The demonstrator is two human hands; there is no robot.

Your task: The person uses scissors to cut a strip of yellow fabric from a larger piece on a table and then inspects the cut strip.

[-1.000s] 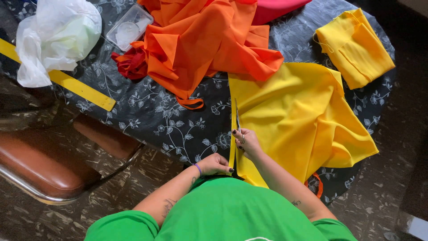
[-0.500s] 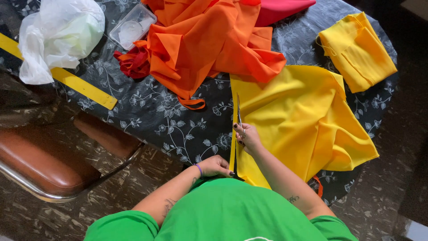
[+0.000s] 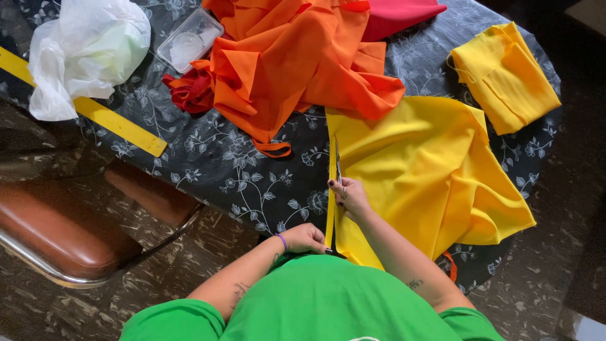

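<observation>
While closed on scissors, right hand over yellow fabric

Left hand curled low; right hand closed, reaching forward

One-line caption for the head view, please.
Right hand runs scissors along the yellow cloth edge while left hand holds its near end.

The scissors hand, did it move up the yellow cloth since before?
Yes. The right hand with the scissors slid slightly forward along the yellow cloth, toward the orange cloth.
</observation>
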